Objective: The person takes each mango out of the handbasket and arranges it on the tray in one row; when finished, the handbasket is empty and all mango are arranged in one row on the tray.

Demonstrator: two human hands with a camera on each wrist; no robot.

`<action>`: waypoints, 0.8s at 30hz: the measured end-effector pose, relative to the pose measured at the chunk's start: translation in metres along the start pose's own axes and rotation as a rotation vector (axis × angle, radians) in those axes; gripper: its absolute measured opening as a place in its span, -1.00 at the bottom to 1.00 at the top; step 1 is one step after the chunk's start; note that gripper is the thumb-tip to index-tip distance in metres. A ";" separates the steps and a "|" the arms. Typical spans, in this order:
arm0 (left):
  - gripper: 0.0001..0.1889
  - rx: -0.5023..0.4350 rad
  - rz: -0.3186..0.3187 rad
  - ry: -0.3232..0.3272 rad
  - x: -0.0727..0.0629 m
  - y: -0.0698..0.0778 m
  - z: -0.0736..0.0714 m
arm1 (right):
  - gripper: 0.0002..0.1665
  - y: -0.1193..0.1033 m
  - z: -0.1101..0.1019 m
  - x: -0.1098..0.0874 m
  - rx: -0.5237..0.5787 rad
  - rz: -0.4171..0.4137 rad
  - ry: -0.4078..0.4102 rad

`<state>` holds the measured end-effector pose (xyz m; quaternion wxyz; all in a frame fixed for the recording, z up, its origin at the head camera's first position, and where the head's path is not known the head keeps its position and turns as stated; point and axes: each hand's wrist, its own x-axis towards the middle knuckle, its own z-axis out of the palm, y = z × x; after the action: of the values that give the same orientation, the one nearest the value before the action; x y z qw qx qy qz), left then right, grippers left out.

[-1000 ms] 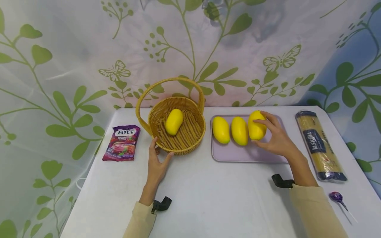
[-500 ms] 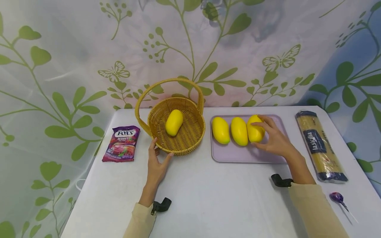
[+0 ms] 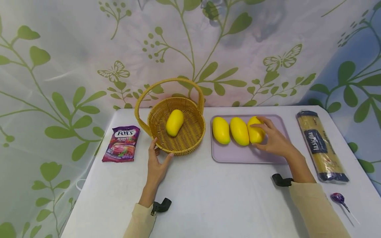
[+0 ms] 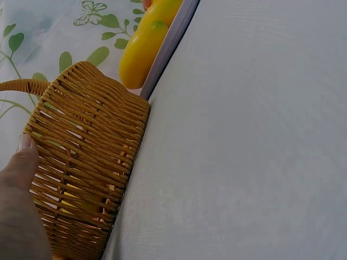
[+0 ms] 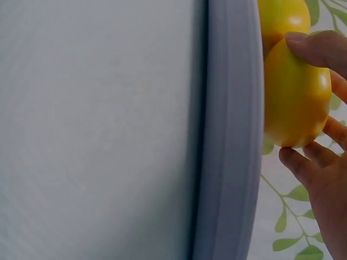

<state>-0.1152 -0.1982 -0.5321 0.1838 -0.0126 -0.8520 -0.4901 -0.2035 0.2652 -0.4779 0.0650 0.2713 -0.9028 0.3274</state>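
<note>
In the head view, my right hand [image 3: 274, 138] holds the rightmost yellow mango [image 3: 256, 132], fingers at its far end and thumb at its near end. This mango lies on a lilac tray [image 3: 238, 157] against the middle mango [image 3: 239, 131]; a left mango [image 3: 221, 130] lies beside that. The right wrist view shows the thumb and fingers round the held mango [image 5: 298, 97]. My left hand [image 3: 156, 167] holds the near left side of a wicker basket [image 3: 187, 150], its thumb [image 4: 21, 162] against the wall in the left wrist view. One mango [image 3: 174, 122] lies inside the basket.
A Fox's Berries candy bag [image 3: 122, 143] lies left of the basket. Right of the tray are a pack of spaghetti [image 3: 321, 147] and a wrapped lollipop [image 3: 339, 199]. The basket's tall handle [image 3: 169, 80] arches above it. A leaf-patterned curtain [image 3: 166, 19] hangs behind the table.
My right hand has lowered its mango onto the tray beside the middle one, which has tilted slightly. The left hand and the basket have stayed in place.
</note>
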 end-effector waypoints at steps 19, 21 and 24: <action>-0.07 0.002 -0.003 0.002 -0.001 0.003 -0.001 | -0.09 0.000 0.001 -0.001 -0.057 0.078 -0.093; -0.07 0.005 -0.005 0.002 -0.001 0.002 -0.001 | -0.10 0.000 0.001 -0.002 -0.049 0.081 -0.096; -0.07 0.011 -0.009 0.002 -0.002 0.003 0.000 | -0.10 -0.001 0.000 -0.003 -0.040 0.080 -0.101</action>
<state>-0.1131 -0.1969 -0.5304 0.1824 -0.0074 -0.8546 -0.4860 -0.2006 0.2659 -0.4786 0.0114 0.2500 -0.9213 0.2975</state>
